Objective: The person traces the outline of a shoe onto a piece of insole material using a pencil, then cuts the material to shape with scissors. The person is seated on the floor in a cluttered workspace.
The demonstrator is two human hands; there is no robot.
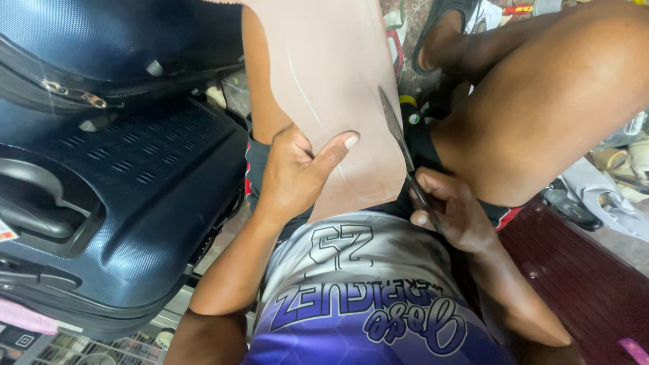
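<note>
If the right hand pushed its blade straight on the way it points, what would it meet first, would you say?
The right hand aims the blade up along the tan sheet, so it would probably keep running along the sheet's right edge; depth is unclear.

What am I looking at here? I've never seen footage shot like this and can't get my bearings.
The single picture comes from a camera worn on a person's head, looking down at their own lap and knees. The left hand pins a tan sheet, perhaps leather, against the leg, thumb on top. The right hand grips a thin knife whose blade lies along the sheet's right edge. Beside the person's left arm stand dark blue hard-shell suitcases. A dark red floor shows at the right.
</note>
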